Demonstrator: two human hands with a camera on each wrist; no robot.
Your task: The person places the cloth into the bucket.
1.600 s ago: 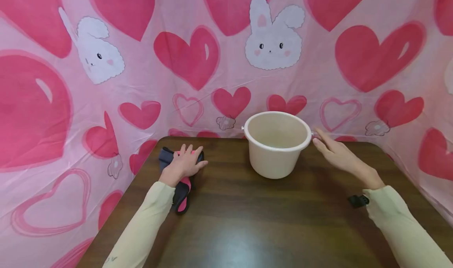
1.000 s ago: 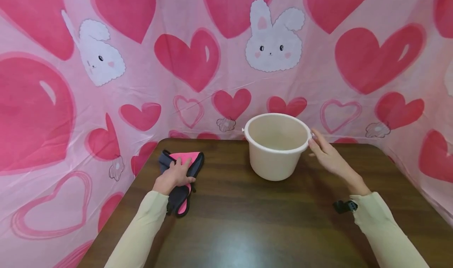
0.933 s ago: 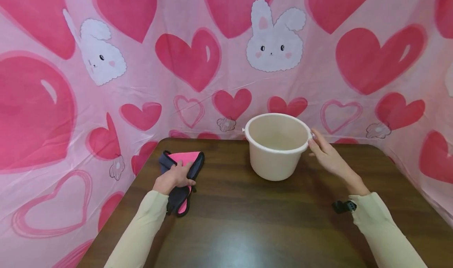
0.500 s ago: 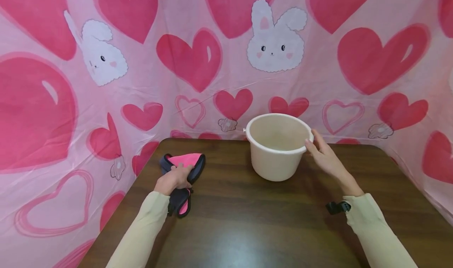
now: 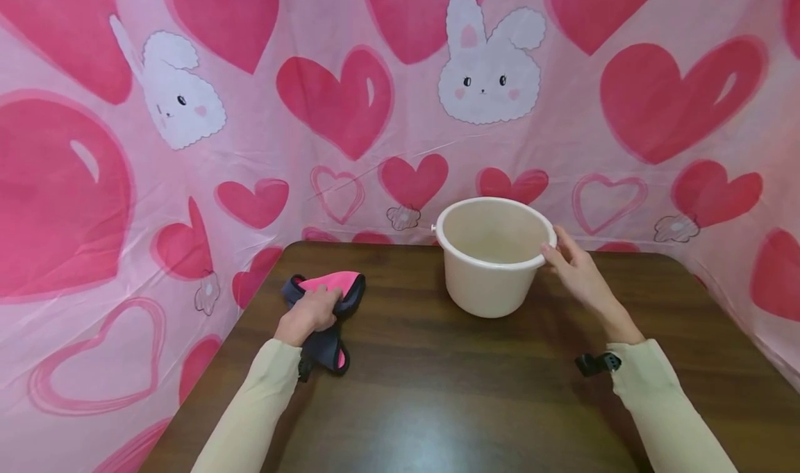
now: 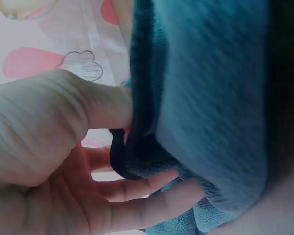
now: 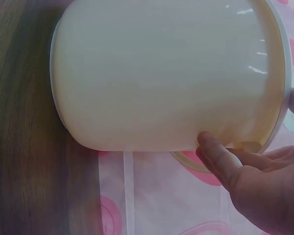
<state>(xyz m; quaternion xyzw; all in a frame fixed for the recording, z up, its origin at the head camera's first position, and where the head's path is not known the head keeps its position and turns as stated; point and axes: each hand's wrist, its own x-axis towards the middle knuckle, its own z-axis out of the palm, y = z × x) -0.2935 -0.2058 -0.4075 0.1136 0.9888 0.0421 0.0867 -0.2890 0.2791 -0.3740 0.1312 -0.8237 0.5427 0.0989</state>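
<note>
My left hand (image 5: pixel 310 312) pinches a crumpled microfibre cloth (image 5: pixel 331 280), dark grey and pink with black edging, at the table's left. In the left wrist view the thumb presses one side of the fuzzy cloth (image 6: pixel 215 103), with fingers tucked under the other. An off-white plastic bucket (image 5: pixel 487 289) stands upright at the back, its inside walls bare. My right hand (image 5: pixel 584 278) grips the bucket's right rim. The right wrist view has that hand (image 7: pixel 264 183) with its thumb by the rim and fingertips on the outer wall.
The dark wooden table (image 5: pixel 437 396) has its back edge close behind the bucket. A pink cloth backdrop (image 5: pixel 400 133) with hearts and rabbits hangs behind and on both sides. A dark wrist device (image 5: pixel 596 364) shows at the right cuff.
My left hand went from lying flat on the cloth to pinching it, and the cloth has bunched, its lower end shifting right. My right hand closed in from beside the bucket onto its rim.
</note>
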